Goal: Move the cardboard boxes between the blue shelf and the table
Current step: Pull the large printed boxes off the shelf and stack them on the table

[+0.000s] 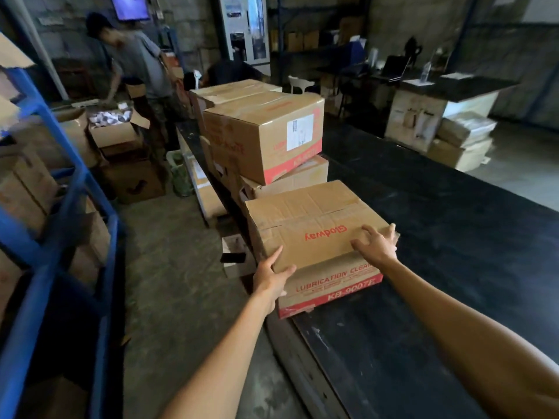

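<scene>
Box stack point(263, 140) behind; open table point(453, 237) rightward.

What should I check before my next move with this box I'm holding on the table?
1. Left hand on the nearest box, near left corner: ok.
2. Right hand on its top right edge: ok.
3. Nothing stacked on it: ok.
4. Other person stands away, by open boxes: ok.
5. Free space on blue shelf: cannot tell.
6. Box weight: cannot tell.
</scene>
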